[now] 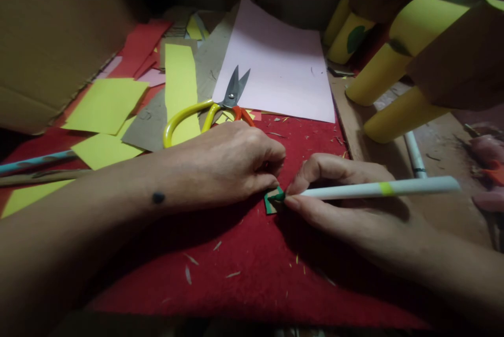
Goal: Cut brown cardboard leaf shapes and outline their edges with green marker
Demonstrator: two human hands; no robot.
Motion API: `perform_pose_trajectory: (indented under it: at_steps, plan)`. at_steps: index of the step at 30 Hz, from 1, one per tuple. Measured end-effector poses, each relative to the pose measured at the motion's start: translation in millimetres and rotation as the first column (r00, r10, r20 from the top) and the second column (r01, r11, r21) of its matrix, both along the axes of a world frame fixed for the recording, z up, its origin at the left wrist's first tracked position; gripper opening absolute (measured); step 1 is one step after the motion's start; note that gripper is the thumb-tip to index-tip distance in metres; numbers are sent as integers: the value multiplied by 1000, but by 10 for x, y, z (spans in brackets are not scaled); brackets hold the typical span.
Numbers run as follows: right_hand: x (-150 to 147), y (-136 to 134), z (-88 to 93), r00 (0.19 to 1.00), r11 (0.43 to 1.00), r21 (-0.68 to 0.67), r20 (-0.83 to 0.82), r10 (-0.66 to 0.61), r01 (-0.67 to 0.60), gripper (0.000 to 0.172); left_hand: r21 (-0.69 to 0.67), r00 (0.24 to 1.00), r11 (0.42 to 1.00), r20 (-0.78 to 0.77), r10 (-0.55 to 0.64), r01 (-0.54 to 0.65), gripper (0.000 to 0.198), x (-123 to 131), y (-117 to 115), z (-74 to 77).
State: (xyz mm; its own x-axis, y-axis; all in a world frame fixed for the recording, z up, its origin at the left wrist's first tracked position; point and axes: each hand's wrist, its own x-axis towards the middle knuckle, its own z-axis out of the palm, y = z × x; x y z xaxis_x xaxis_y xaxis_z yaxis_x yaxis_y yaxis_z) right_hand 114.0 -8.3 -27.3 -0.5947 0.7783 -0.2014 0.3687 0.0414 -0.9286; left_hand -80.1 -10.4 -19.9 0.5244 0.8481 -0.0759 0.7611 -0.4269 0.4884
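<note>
My right hand [342, 190] pinches a white marker [342, 190] near its green tip, which touches a small cardboard piece [272, 204] with green edges. My left hand [252, 161] is closed, its fingertips at the upper edge of that piece and pressing it down on the red cloth [252, 274]. Just beyond my left hand lie scissors [231, 96] with yellow and orange handles, their blades slightly apart and resting over a pale pink sheet [283, 64].
Yellow paper pieces [106, 103] and red paper [142, 45] lie at the left beside a large cardboard panel [51, 38]. Yellow paper tubes [378, 77] stand at the right. A light blue stick [35, 161] lies by my left forearm.
</note>
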Motion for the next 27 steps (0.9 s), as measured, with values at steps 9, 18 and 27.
perform_pose_trajectory:
  at_steps: [9, 18, 27]
  plan:
    - [9, 20, 19, 997, 997, -23, 33, 69, -68, 12, 3, 1000, 1000, 3, -1, 1, 15, -6, 12, -12]
    - [15, 24, 44, 995, 994, -57, 43, 92, -90, 15, 4, 1000, 1000, 4, -8, 8, 15, -13, 8, 2]
    - [31, 9, -4, 999, 999, -23, -8, -37, 37, 13, -21, 1000, 1000, -22, -1, 0, 15, -10, -1, 5]
